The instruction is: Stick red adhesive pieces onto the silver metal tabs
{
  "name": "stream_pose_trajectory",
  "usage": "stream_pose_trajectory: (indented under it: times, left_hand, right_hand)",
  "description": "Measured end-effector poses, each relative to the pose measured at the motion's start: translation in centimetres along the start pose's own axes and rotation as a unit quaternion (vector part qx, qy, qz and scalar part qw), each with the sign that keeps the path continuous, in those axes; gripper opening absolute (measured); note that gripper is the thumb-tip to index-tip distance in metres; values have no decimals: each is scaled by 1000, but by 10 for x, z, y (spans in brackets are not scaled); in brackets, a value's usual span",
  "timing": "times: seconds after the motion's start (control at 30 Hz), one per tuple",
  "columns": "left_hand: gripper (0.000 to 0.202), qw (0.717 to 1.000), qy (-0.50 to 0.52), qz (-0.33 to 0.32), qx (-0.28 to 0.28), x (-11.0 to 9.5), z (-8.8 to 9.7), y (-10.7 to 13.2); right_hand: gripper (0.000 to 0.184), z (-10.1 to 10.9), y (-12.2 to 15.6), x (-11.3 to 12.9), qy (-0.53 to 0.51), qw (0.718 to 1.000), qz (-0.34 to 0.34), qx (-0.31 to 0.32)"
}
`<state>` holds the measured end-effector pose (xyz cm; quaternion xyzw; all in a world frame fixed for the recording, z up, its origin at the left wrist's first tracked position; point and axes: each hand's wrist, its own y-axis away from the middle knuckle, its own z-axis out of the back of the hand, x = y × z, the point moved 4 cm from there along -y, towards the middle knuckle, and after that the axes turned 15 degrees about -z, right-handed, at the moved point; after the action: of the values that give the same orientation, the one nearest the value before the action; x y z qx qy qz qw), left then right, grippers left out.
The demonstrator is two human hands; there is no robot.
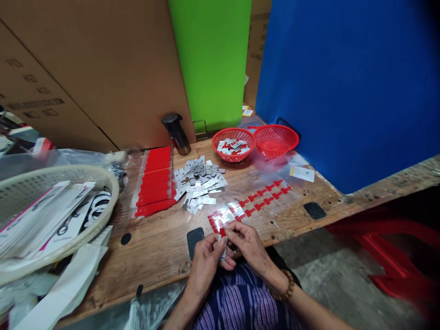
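My left hand (205, 254) is closed on a small flat metal plate (223, 254), held upright just over the table's front edge. A red sticker (222, 232) covers the plate's top end, and the fingertips of my right hand (248, 243) pinch at it. Right beyond my hands lies a clear sheet with rows of red T-shaped stickers (250, 212). Farther back is a loose heap of silvery metal plates (199, 179). To its left rests a stack of red sticker sheets (154, 178).
A red basket (233, 157) holds plates with red on them; another red basket (277, 142) stands beside it. A black tumbler (177, 135) leans near cardboard. At left, a cream basket (113, 183) holds printed cards. Green (213, 64) and blue panels (347, 91) rise behind.
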<state>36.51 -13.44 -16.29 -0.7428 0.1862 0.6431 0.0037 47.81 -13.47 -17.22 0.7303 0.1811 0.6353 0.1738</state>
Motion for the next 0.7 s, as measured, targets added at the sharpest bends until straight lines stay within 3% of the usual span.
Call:
stream_pose_trajectory:
  times: [0.3,0.57,0.7]
  left_hand:
    - [37,1000,-20,0,7,1,-5,-1]
    - [35,1000,-13,6,-2,2,-6,-4]
    - [32,999,25,22,-21,3,-4,-6]
  right_hand:
    - [27,-4,4,-4,-13,999,1,-50]
    - [31,-3,-1,-4,-38,998,-18,-47]
    - [38,-2,-10,-10,-65,997,-25,-14]
